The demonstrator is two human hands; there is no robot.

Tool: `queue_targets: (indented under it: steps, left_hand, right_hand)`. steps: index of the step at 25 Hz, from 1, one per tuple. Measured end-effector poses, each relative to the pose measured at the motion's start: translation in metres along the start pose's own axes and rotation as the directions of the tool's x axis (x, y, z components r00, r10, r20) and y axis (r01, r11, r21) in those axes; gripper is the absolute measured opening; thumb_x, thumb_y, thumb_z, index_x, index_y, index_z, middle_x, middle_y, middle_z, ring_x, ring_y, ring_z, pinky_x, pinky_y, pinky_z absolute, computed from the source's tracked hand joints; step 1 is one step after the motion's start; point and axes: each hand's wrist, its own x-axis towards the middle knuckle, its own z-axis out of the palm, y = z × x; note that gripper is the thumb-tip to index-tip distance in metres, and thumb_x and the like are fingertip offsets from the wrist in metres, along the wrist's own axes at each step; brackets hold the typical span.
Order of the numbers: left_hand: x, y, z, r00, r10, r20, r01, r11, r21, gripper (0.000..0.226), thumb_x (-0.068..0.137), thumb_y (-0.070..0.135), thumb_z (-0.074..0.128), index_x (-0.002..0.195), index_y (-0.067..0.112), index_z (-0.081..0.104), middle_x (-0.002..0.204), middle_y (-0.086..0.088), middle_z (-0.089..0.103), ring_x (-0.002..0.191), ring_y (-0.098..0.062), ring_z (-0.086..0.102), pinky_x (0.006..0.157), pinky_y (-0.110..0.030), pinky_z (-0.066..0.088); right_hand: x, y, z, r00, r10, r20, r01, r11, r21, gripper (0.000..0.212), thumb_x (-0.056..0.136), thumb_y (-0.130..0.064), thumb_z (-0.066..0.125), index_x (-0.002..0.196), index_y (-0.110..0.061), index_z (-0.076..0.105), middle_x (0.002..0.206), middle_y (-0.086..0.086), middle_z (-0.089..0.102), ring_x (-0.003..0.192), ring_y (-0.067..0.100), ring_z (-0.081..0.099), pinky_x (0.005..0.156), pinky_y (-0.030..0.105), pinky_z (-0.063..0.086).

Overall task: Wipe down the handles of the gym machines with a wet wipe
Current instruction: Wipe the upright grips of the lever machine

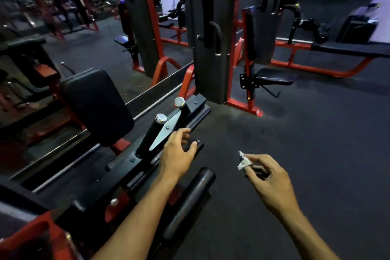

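We count 2 black cylindrical handles w/ chrome end caps: near one [153,134] just left of & above the left hand [178,154], far one [183,106] beyond it. 1 small crumpled white wet wipe [243,161], pinched at right hand [269,177] fingertips, well right of the handles. Left hand: palm down, fingers loosely curled over the black machine frame [126,164]; can't tell if it grips. Both forearms extended fwd.
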Motion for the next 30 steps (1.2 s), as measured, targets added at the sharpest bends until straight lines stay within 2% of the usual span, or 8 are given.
queue_targets:
  steps: [6, 9, 13, 15, 18, 22, 26, 30]
  left_hand:
    - [0.063, -0.042, 0.043, 0.971, -0.075, -0.225, 0.085, 0.996, 0.033, 0.072, 0.087, 0.013, 0.074, 0.151, 0.017, 0.043, 0.127, 0.003, 0.062, 0.117, -0.011, 0.058, 0.101, -0.017, 0.040]
    - [0.089, -0.060, 0.060, 0.948, -0.175, -0.267, 0.208, 0.973, 0.103, 0.077, 0.088, 0.016, 0.074, 0.155, 0.013, 0.038, 0.147, -0.007, 0.051, 0.136, -0.024, 0.047, 0.113, -0.037, 0.039]
    - [0.125, -0.084, 0.062, 0.940, -0.049, -0.339, 0.170, 0.926, 0.337, 0.080, 0.079, 0.009, 0.072, 0.153, 0.013, 0.042, 0.146, -0.008, 0.049, 0.135, -0.030, 0.047, 0.122, -0.050, 0.029]
    - [0.138, -0.096, 0.059, 0.911, -0.047, -0.411, 0.228, 0.885, 0.406, 0.067, 0.080, 0.007, 0.063, 0.145, 0.016, 0.052, 0.140, -0.005, 0.056, 0.127, -0.028, 0.054, 0.114, -0.055, 0.035]
    - [0.154, -0.122, 0.050, 0.812, -0.182, -0.554, 0.480, 0.749, 0.457, 0.044, 0.088, 0.027, 0.045, 0.126, 0.018, 0.067, 0.118, -0.006, 0.069, 0.103, -0.034, 0.066, 0.095, -0.050, 0.050]
    - [0.155, -0.129, 0.053, 0.802, -0.415, -0.430, 0.598, 0.540, 0.593, 0.052, 0.096, 0.052, 0.025, 0.111, 0.025, 0.067, 0.105, -0.003, 0.069, 0.096, -0.033, 0.064, 0.082, -0.043, 0.046]
    - [0.168, -0.118, 0.059, 0.678, -0.491, -0.547, 0.735, 0.468, 0.491, 0.027, 0.103, 0.048, 0.040, 0.100, 0.032, 0.062, 0.101, 0.006, 0.067, 0.101, -0.023, 0.061, 0.084, -0.040, 0.037]
    - [0.170, -0.111, 0.074, 0.628, -0.417, -0.658, 0.776, 0.402, 0.486, 0.026, 0.090, 0.035, 0.058, 0.070, 0.032, 0.041, 0.072, 0.008, 0.052, 0.079, -0.022, 0.061, 0.070, -0.034, 0.027]
  right_hand:
    - [0.125, 0.027, -0.002, 0.987, -0.068, 0.146, 0.078, 0.995, -0.066, 0.021, 0.093, -0.010, 0.070, 0.099, -0.030, 0.077, 0.104, -0.010, 0.068, 0.091, 0.009, 0.072, 0.078, 0.020, 0.056]
    - [0.192, 0.023, -0.001, 0.955, -0.098, 0.280, 0.136, 0.983, -0.119, 0.021, 0.092, -0.011, 0.070, 0.097, -0.030, 0.077, 0.104, -0.014, 0.067, 0.090, 0.006, 0.070, 0.073, 0.015, 0.053]
    - [0.267, 0.023, 0.024, 0.910, -0.152, 0.385, 0.197, 0.977, -0.082, 0.022, 0.091, -0.007, 0.071, 0.097, -0.028, 0.078, 0.102, -0.017, 0.068, 0.088, 0.001, 0.069, 0.074, 0.011, 0.051]
    - [0.291, 0.030, 0.043, 0.870, -0.182, 0.459, 0.211, 0.977, -0.013, 0.024, 0.091, -0.003, 0.071, 0.098, -0.024, 0.078, 0.102, -0.015, 0.068, 0.090, 0.003, 0.070, 0.077, 0.011, 0.051]
    - [0.333, 0.046, 0.069, 0.777, -0.233, 0.584, 0.247, 0.967, 0.058, 0.027, 0.089, 0.001, 0.072, 0.100, -0.022, 0.079, 0.103, -0.014, 0.067, 0.095, 0.005, 0.071, 0.085, 0.015, 0.053]
    - [0.390, 0.072, 0.084, 0.653, -0.279, 0.705, 0.275, 0.954, 0.123, 0.024, 0.088, -0.007, 0.075, 0.104, -0.024, 0.079, 0.109, -0.017, 0.067, 0.102, -0.001, 0.068, 0.094, 0.017, 0.052]
    - [0.439, 0.095, 0.107, 0.462, -0.344, 0.817, 0.331, 0.922, 0.201, 0.018, 0.089, -0.015, 0.076, 0.104, -0.024, 0.079, 0.111, -0.015, 0.070, 0.108, 0.005, 0.068, 0.096, 0.032, 0.055]
    - [0.456, 0.097, 0.157, 0.269, -0.356, 0.895, 0.350, 0.902, 0.254, 0.019, 0.091, -0.008, 0.073, 0.100, -0.024, 0.078, 0.107, -0.019, 0.070, 0.103, 0.003, 0.067, 0.094, 0.036, 0.056]
